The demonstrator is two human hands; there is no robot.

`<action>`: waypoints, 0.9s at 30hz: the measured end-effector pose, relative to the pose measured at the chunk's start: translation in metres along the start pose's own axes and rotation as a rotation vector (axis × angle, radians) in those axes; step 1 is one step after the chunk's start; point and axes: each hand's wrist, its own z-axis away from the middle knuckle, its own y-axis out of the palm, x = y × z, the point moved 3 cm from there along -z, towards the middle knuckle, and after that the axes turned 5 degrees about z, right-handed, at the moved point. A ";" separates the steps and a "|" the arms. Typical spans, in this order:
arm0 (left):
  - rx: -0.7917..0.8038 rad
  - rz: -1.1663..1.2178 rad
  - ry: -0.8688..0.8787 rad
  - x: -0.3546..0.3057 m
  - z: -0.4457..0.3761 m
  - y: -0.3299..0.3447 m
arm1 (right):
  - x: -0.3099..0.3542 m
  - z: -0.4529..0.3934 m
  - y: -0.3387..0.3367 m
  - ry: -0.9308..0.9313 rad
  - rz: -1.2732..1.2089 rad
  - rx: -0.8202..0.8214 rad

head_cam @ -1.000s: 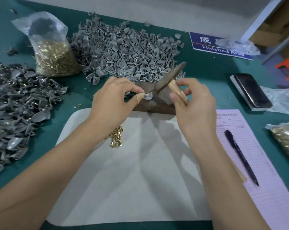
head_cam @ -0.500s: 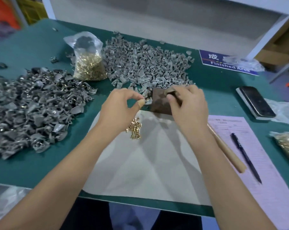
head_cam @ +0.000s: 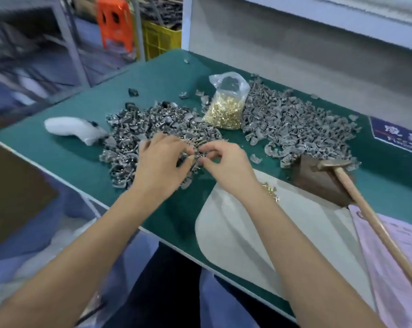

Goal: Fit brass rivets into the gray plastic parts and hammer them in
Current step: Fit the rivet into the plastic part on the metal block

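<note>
Brass rivets (head_cam: 226, 110) sat mostly in a clear bag standing between the two heaps of gray plastic parts, with a small loose cluster (head_cam: 270, 189) on the pale mat (head_cam: 235, 233) near the person's right forearm. There was only the head view to go by, and it was smeared with motion.

In it, the left hand (head_cam: 158, 166) and the right hand (head_cam: 226, 164) met over the nearer, left-hand heap of gray parts (head_cam: 129, 147). Both had their fingers curled inward, tips almost touching, around something small and dark with a glint of brass. Through the blur I could not tell what either hand actually gripped, or whether a rivet was seated in a part.

The hammer (head_cam: 366, 209) lay untouched, its head resting on the dark block (head_cam: 318, 181) and its wooden handle running back over the pink form (head_cam: 389, 256). The farther heap (head_cam: 295, 129) spread behind the block, right up against it.

From where things stood, I judged the chief risk was mixing. Anything that slipped from those fingertips would have dropped into the heap below, where one piece looked like the next. A rivet only half entered could also have tipped out on the way to the block. The loose cluster lay so close to the right forearm that a sweep of the arm might have scattered it off the mat.
</note>
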 end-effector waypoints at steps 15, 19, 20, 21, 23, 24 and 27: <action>0.025 0.170 0.160 -0.015 -0.003 -0.003 | -0.033 0.000 -0.031 0.049 0.070 -0.108; 0.197 0.265 0.227 -0.049 -0.004 0.033 | -0.071 0.030 -0.070 0.148 0.145 -0.165; 0.220 0.275 0.232 -0.056 -0.005 0.042 | -0.079 0.037 -0.076 0.183 0.171 -0.176; 0.236 0.280 0.236 -0.062 -0.006 0.050 | -0.087 0.044 -0.082 0.219 0.212 -0.186; 0.264 0.281 0.227 -0.073 -0.011 0.065 | -0.099 0.058 -0.090 0.284 0.348 -0.203; 0.275 0.274 0.215 -0.077 -0.014 0.072 | -0.103 0.064 -0.093 0.303 0.409 -0.210; 0.273 0.246 0.192 -0.088 -0.029 0.087 | -0.113 0.078 -0.095 0.296 0.458 -0.234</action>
